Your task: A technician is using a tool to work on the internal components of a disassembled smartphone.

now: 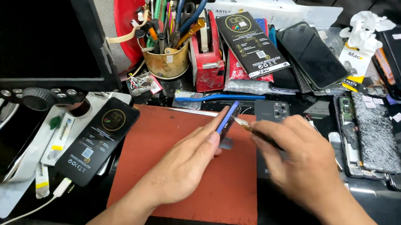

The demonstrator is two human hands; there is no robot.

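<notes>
L hand (pixel 187 166) clamped on phone (pixel 228 117), held on edge over red mat (pixel 164 176) | R hand (pixel 299 161) closed on thin tool (pixel 242 125), tip touching phone's top edge | bg: tool cup (pixel 167 62), tape dispenser (pixel 207 58), cracked screen (pixel 374 136)

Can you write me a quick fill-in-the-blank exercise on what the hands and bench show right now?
1. The left hand holds a phone on its ____ over the mat.
2. The right hand presses a thin tool against the phone's ____.
3. The mat under both hands is ____ in colour.
4. The round tin behind the mat is full of ____.

Missing words: edge; edge; red-brown; tools
</notes>
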